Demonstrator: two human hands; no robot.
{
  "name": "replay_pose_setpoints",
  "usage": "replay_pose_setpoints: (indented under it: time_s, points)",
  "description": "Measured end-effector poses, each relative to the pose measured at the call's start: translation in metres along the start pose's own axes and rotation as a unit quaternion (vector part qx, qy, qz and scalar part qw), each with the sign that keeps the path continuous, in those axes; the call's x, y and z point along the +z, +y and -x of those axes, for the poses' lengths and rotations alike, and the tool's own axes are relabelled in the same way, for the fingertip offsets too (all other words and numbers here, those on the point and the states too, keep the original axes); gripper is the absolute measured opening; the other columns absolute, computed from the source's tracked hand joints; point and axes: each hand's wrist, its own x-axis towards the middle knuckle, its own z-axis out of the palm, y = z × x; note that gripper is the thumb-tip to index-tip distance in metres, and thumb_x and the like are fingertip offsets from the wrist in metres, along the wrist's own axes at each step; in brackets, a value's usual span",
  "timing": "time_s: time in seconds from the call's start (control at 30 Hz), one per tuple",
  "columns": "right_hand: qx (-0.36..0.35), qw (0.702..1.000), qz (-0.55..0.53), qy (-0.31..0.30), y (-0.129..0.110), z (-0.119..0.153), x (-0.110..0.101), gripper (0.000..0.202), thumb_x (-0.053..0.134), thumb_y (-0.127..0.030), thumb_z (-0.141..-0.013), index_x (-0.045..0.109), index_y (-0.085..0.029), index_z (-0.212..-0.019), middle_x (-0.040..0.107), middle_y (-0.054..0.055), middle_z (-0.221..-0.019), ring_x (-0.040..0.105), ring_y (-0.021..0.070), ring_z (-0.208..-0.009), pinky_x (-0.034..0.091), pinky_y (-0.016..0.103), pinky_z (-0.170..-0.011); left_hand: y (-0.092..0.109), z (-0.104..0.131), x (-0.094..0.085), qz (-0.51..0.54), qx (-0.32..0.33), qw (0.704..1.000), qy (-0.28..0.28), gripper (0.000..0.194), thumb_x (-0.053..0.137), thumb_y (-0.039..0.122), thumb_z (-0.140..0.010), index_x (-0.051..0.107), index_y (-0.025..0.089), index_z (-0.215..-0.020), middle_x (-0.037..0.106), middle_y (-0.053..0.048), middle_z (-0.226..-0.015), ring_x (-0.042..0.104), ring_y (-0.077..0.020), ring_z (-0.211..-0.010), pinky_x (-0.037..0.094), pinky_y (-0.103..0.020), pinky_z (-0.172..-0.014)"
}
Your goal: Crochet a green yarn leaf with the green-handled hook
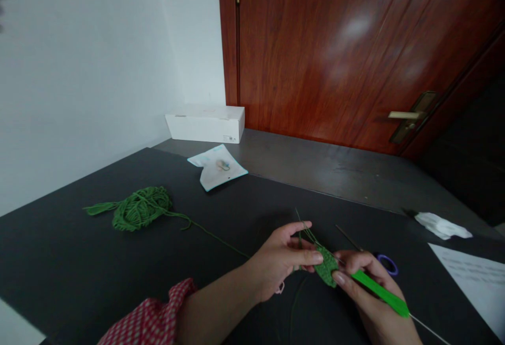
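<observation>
My left hand (282,263) pinches a small green crocheted piece (326,267) between thumb and fingers, with the yarn strand looped over its raised index finger. My right hand (369,290) grips a crochet hook with a bright green handle (381,293), its tip at the crocheted piece. A thin green strand runs from the piece left across the dark table (79,261) to a loose ball of green yarn (138,208). A red checked sleeve (152,318) covers my left forearm.
A white pouch (216,169) lies beyond the yarn, and a white box (205,123) stands against the wall. Purple-handled scissors (389,263) sit just behind my right hand. A crumpled white tissue (442,225) and a printed sheet (477,276) lie at right. A wooden door (355,50) stands behind.
</observation>
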Motion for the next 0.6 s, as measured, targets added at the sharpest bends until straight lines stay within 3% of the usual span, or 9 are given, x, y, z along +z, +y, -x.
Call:
replay_pose_setpoints:
  time_s: [0.23,0.6]
  points:
    - [-0.009,0.999,0.035,0.021,0.011,-0.003,-0.017,0.022,0.084,-0.023,-0.064,0.063,-0.025,-0.069,0.069,0.000,-0.088,0.064,0.0159,-0.086,0.051,0.019,-0.075,-0.003,0.003,0.000,-0.042,-0.021,0.999,-0.011,0.078,0.078,0.007,-0.056,0.049,0.010,-0.128,0.061,0.000,-0.078,0.060,-0.0135,-0.070,0.045,-0.030,-0.069]
    - [0.009,1.000,0.025,0.002,0.008,-0.005,-0.012,0.021,0.083,-0.024,-0.065,0.062,-0.024,-0.070,0.069,-0.001,-0.082,0.065,0.0157,-0.081,0.052,0.019,-0.071,-0.005,0.004,0.003,-0.051,-0.016,0.998,-0.019,0.076,0.077,0.009,-0.058,0.048,0.013,-0.129,0.061,-0.001,-0.082,0.059,-0.0147,-0.075,0.045,-0.032,-0.074]
